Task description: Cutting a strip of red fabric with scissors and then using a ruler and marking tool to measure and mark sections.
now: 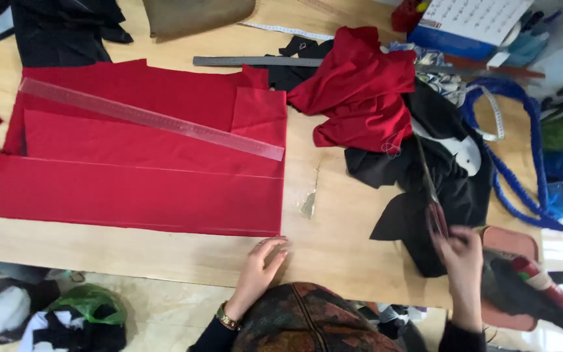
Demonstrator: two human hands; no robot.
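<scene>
Only one package in view: a flat rectangular box (470, 26) at the top right of the table, partly cut by the picture edge. White upper face covered with rows of small dark print, blue side wall along the lower edge. Lying tilted, just beside a small red object (406, 14).

You're in a sewing workshop: a wooden cutting table (333, 248) holds flat red fabric (138, 176), 2 long rulers, 1 clear (151, 119) and 1 metal (255, 61), a measuring tape (286, 29), scissors (430, 189) and heaped cloth scraps (418, 150).
</scene>
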